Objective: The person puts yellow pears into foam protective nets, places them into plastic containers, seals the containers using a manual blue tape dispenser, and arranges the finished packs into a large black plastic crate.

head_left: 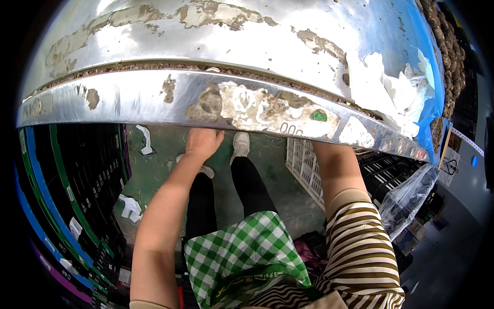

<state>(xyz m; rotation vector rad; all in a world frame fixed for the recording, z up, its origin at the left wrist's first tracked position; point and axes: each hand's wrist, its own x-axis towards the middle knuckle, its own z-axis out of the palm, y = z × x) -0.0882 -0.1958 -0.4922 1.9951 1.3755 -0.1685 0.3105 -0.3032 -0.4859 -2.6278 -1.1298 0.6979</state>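
A metal table [149, 100] with a worn front edge spans the upper part of the view. My left hand [203, 141] reaches beneath that edge. Its back and thumb show, but the other fingers are hidden, so I cannot see what they hold. My right forearm [339, 167] also goes under the table, beside a white plastic crate [303, 167], and the hand itself is out of sight. Old glue and torn label remains [257, 105] cling to the metal edge.
Crumpled white paper [388, 90] and blue plastic film [437, 77] lie at the table's right end. Stacked black crates [82, 175] stand on the left. Clear plastic bag [409, 198] hangs at right. Paper scraps [131, 207] litter the green floor.
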